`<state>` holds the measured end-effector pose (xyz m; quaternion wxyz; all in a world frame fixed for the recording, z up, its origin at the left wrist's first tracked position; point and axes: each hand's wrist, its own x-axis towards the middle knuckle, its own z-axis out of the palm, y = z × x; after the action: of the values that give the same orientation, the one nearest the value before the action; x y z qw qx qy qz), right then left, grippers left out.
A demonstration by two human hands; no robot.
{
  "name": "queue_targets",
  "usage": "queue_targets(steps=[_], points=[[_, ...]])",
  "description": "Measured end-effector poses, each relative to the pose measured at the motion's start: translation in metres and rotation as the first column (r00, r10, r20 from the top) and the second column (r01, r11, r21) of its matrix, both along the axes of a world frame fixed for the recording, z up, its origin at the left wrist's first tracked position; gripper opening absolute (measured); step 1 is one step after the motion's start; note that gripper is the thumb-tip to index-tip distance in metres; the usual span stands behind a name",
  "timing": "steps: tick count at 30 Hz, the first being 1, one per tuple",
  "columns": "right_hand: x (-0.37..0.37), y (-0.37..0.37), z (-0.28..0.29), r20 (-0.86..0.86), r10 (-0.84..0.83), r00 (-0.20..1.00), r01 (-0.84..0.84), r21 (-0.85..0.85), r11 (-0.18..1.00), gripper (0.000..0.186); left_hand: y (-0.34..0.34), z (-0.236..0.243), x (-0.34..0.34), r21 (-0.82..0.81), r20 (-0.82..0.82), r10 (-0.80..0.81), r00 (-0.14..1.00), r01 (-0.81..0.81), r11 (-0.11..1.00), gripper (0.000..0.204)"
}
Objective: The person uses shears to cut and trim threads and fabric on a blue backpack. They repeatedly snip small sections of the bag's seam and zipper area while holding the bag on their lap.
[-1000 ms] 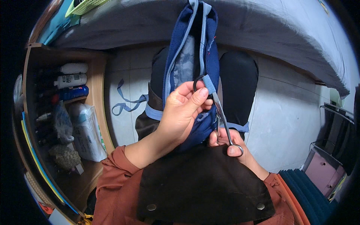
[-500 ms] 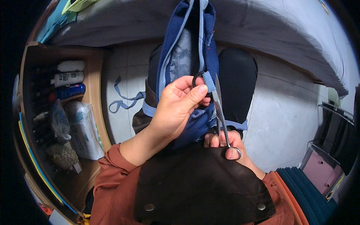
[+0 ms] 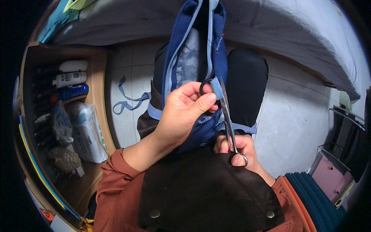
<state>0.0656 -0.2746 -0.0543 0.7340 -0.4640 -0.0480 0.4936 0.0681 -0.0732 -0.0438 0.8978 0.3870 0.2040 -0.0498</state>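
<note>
A navy blue fabric bag (image 3: pixel 177 46) with light blue trim lies lengthwise over my lap, its long opening showing a mottled grey lining. My left hand (image 3: pixel 179 110) pinches a black ring (image 3: pixel 203 86) and the short light blue webbing loop (image 3: pixel 218 89) that passes through it. In my right hand (image 3: pixel 245 146) are metal scissors (image 3: pixel 228 123), thumb and fingers in the handles. Their blades point away from me, right beside the webbing loop, and look nearly closed. Frayed pale threads show on the bag below the loop; whether the blades touch the webbing I cannot tell.
A light blue strap (image 3: pixel 129 103) trails onto the tiled floor (image 3: pixel 282 116) at left. Beside it, a wooden shelf (image 3: pixel 110 127) holds bottles and wrapped packs. A grey-covered bed (image 3: pixel 266 27) spans the far side. A pink drawer unit (image 3: pixel 328 170) stands at right.
Both hands, the scissors and the bag appear slightly further right and lower in view. The left hand keeps its pinch on the loop and ring, with the blades still alongside.
</note>
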Motion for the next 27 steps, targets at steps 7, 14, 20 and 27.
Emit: queue_targets(steps=[7,14,20,27], points=[[0.011,-0.005,0.014,0.133,0.115,0.984,-0.097,-0.137,0.986,0.048,0.008,0.0,-0.005,0.072,-0.019,-0.067,0.998,0.068,0.995,0.012],[0.017,0.002,0.012,0.155,0.116,0.981,-0.101,-0.104,0.989,0.049,0.006,0.002,-0.006,0.044,-0.035,-0.068,0.997,0.069,0.997,0.013],[0.02,-0.011,0.015,0.264,0.179,0.948,-0.133,-0.184,0.974,0.048,0.013,0.0,-0.009,0.113,-0.061,-0.128,0.99,0.134,0.984,0.013],[0.029,-0.001,0.013,0.345,0.195,0.918,-0.161,-0.125,0.979,0.024,0.009,0.0,-0.007,0.132,-0.059,-0.119,0.991,0.126,0.983,0.013]])
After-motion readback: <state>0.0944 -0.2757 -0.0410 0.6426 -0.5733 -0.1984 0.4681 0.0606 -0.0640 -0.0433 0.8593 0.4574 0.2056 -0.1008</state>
